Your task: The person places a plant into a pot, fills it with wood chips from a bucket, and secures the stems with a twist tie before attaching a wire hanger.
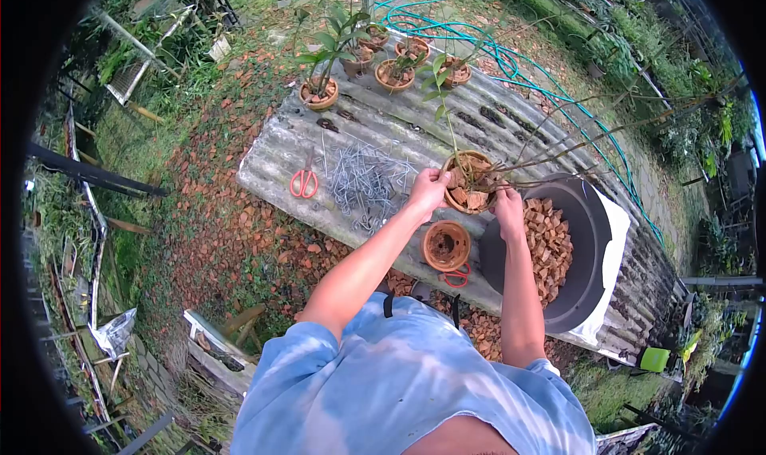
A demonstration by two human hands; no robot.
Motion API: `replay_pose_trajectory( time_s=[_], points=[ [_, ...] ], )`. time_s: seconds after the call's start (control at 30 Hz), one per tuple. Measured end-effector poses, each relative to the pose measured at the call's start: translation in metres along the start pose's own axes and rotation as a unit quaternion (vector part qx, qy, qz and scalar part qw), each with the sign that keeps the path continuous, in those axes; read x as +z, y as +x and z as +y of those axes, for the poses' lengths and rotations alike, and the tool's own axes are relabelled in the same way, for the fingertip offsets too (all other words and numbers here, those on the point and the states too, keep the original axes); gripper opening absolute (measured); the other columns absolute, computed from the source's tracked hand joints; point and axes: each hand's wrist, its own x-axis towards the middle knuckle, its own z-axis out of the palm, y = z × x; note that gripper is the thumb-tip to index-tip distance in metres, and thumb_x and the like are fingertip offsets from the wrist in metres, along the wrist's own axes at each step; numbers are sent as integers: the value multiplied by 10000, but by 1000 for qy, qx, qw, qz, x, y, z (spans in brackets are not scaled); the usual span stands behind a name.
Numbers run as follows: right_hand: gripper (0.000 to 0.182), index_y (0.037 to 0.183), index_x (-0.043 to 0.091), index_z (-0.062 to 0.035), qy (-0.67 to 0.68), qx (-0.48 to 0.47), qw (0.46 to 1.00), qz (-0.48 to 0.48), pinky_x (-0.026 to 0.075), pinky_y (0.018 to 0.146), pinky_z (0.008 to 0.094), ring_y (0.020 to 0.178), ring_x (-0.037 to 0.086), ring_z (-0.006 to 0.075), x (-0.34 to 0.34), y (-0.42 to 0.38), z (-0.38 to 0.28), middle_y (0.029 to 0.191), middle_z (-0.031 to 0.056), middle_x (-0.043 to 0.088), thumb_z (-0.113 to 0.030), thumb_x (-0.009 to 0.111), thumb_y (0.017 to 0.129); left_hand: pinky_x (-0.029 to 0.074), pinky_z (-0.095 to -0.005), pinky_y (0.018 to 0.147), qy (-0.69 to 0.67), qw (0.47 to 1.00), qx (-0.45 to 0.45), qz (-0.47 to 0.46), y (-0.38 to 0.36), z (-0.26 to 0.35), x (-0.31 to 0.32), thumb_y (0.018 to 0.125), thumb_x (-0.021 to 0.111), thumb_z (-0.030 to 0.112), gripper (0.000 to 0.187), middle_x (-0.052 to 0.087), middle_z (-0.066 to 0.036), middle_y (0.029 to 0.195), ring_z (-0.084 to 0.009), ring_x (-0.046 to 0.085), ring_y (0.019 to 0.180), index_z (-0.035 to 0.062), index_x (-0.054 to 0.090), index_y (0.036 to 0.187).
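Between my two hands is a clay pot filled with brown chunks, with a leafy stem and long thin bare stems rising from it. My left hand grips its left rim, thumb and fingers closed. At the right rim, my right hand is closed by the base of the bare stems; its fingertips are partly hidden. Just below the held pot stands an empty clay pot. A black tub with brown chunks is beside my right forearm.
On the corrugated sheet lie red-handled scissors, a heap of metal wires and a second red-handled tool. Several potted plants stand at the far edge. A green hose coils beyond. Long stems reach to the right.
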Motion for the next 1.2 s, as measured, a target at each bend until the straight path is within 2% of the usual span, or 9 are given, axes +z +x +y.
replay_pose_trajectory(
  time_s=[0.23, 0.4, 0.5, 0.53, 0.67, 0.9, 1.03, 1.07, 1.2],
  points=[
    [465, 1456, 542, -55, -67, 12, 998, -13, 519, 675, 318, 826, 589, 130, 8, 28, -23, 1163, 45, 674, -329, 519, 1082, 670, -448, 747, -44, 999, -10, 20, 30, -8, -6, 1046, 589, 218, 441, 552, -194, 1293, -278, 677, 1058, -73, 427, 1335],
    [426, 1413, 595, -128, -48, 14, 995, -81, 537, 850, 335, 988, 620, 127, 11, 74, -2, 1143, 11, 677, -385, 500, 1087, 666, -457, 782, -69, 997, -12, 36, 43, -14, -10, 1048, 587, 222, 438, 509, -200, 1350, -286, 660, 1100, -53, 411, 1340],
    [311, 1215, 659, -30, 3, 0, 997, -72, 520, 728, 294, 842, 601, 101, 15, 91, 2, 980, 5, 682, -267, 506, 1085, 663, -464, 795, -64, 997, -4, 39, 54, -18, -9, 1052, 580, 213, 423, 494, -204, 1366, -295, 641, 1134, -54, 412, 1335],
    [350, 1295, 631, -65, -47, 9, 994, -101, 550, 833, 352, 938, 636, 133, 9, 99, 4, 1072, 33, 688, -319, 499, 1093, 663, -465, 799, -57, 998, -4, 41, 57, -17, -7, 1052, 579, 210, 423, 494, -203, 1366, -296, 639, 1138, -56, 411, 1335],
    [287, 1207, 639, -29, -21, -24, 992, -121, 550, 813, 357, 917, 634, 134, -6, 116, 2, 1030, 35, 691, -220, 456, 1096, 660, -471, 815, -34, 998, 0, 43, 73, -8, 14, 1049, 581, 203, 430, 511, -209, 1347, -293, 638, 1139, -65, 413, 1340],
    [406, 1449, 516, 10, 23, -8, 999, -40, 536, 817, 303, 1121, 618, 162, -54, 109, -25, 1270, 128, 665, -177, 435, 1098, 656, -475, 808, 24, 999, -12, -18, 107, 10, 63, 1051, 575, 220, 442, 578, -193, 1295, -276, 651, 1122, -70, 431, 1352],
    [396, 1406, 559, 6, -3, -27, 999, 24, 422, 597, 251, 730, 538, 66, -74, 133, -8, 885, 3, 641, -234, 453, 1109, 653, -468, 820, 65, 995, -24, -75, 127, 36, 91, 1061, 554, 217, 419, 591, -197, 1298, -274, 656, 1129, -72, 463, 1351],
    [382, 1376, 581, -1, 7, -42, 998, 38, 337, 542, 253, 620, 419, 37, -78, 143, -2, 762, -56, 544, -244, 462, 1107, 652, -466, 826, 78, 992, -24, -94, 137, 40, 95, 1063, 547, 217, 414, 594, -201, 1299, -275, 658, 1131, -73, 472, 1350],
    [374, 1348, 590, -8, -13, -39, 997, 65, 425, 582, 261, 699, 517, 64, -98, 161, -4, 882, -11, 629, -258, 444, 1112, 659, -459, 818, 122, 983, -28, -135, 169, 61, 121, 1069, 534, 218, 423, 609, -208, 1304, -284, 671, 1126, -90, 487, 1355]
  ],
)
